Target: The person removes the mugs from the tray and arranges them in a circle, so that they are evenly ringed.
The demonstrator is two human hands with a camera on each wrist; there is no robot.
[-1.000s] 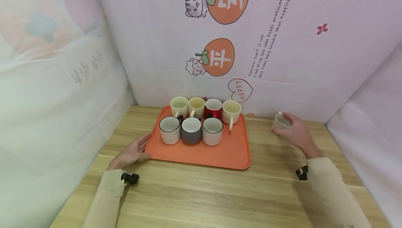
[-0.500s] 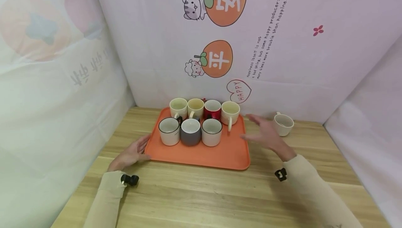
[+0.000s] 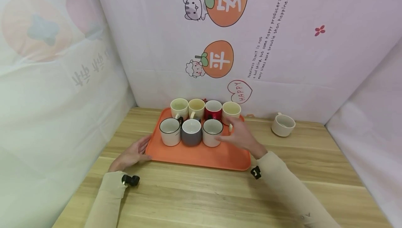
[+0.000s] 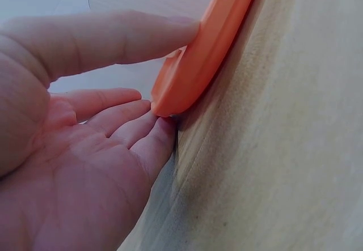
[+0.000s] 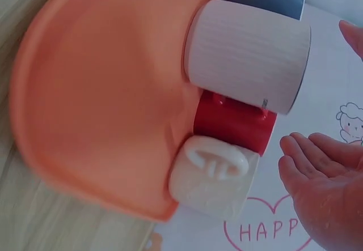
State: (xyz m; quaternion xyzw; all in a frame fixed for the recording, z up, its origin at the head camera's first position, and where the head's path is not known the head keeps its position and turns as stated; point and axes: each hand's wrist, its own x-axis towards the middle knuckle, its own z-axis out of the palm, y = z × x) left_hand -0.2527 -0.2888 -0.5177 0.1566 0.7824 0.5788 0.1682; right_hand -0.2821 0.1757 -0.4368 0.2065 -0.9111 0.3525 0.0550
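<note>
An orange tray (image 3: 194, 156) carries several mugs in two rows. My left hand (image 3: 132, 153) touches its front left corner. In the left wrist view the thumb (image 4: 130, 40) lies against the tray rim, and straight fingertips meet the edge below. Over the tray's right part is my right hand (image 3: 240, 134), thumb spread from the fingers and nothing held. Closest to it are a white mug with a dark rim (image 3: 211, 138) and a cream mug (image 3: 231, 109) behind. In the right wrist view the hand (image 5: 326, 188) appears apart from the mugs.
Beside the white mug stand a grey mug (image 3: 191, 138) and another dark-rimmed white mug (image 3: 170, 137). Behind are a red mug (image 3: 212, 112), a yellowish mug (image 3: 196, 107) and a pale mug (image 3: 179, 107). One off-white mug (image 3: 283, 126) stands on the wooden table, right of the tray.
My right hand has let go of the off-white mug at the right and moved left over the tray. The left hand has stayed at the tray corner.
</note>
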